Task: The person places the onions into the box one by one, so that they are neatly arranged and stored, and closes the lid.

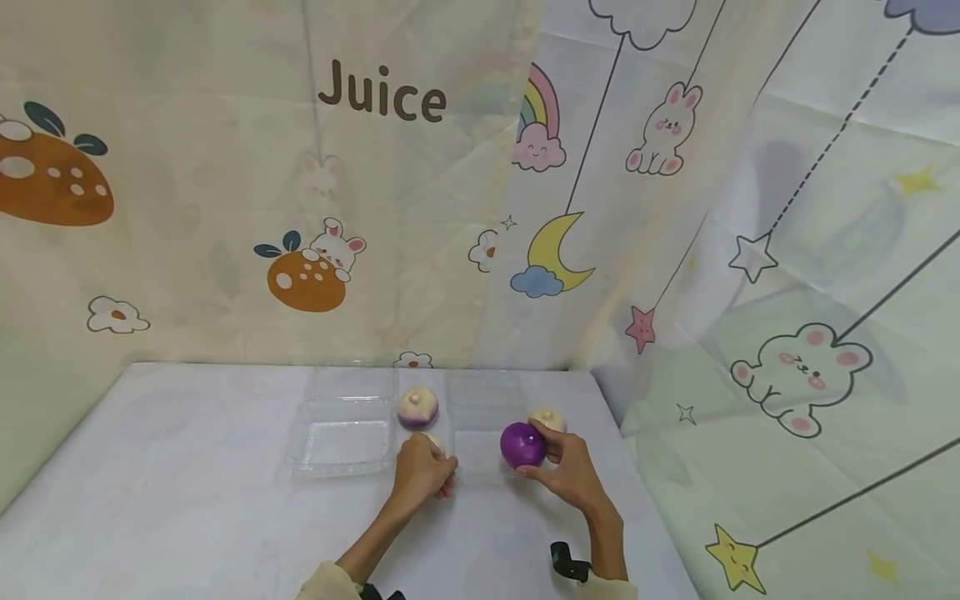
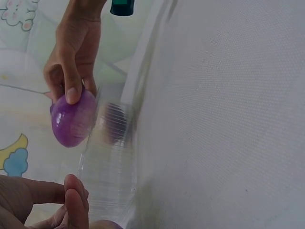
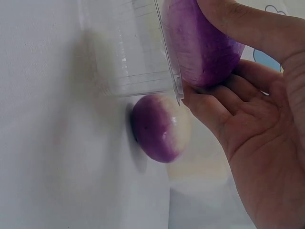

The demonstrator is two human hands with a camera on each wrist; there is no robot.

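Nearest us, at the lower edge of the head view, are two pale sleeves (image 1: 330, 581) and a dark device (image 1: 570, 564) beside the right wrist, over the white counter (image 1: 187, 500). Beyond them, we see the right hand (image 1: 572, 473) gripping a purple turnip (image 1: 521, 446), thumb on one side and fingers on the other. It holds the turnip above the right clear tray (image 1: 480, 454), close to its rim; we cannot tell whether the two touch. The left hand (image 1: 423, 471) is at the near left corner of that tray, its fingers bent inward; we cannot tell whether they pinch anything. Just past those fingers we make out part of a mostly hidden turnip (image 1: 435, 441). To the left on the counter lies the left clear tray (image 1: 348, 446), and in the gap between the trays, farther back, rests a cream-and-purple turnip (image 1: 417, 407). Another, the outer turnip (image 3: 159, 129), sits on the counter just outside the right tray, partly behind the right hand in the head view. Farthest off, we find a printed curtain (image 1: 390, 183) with "Juice" lettering, rabbits, oranges, a moon and stars.
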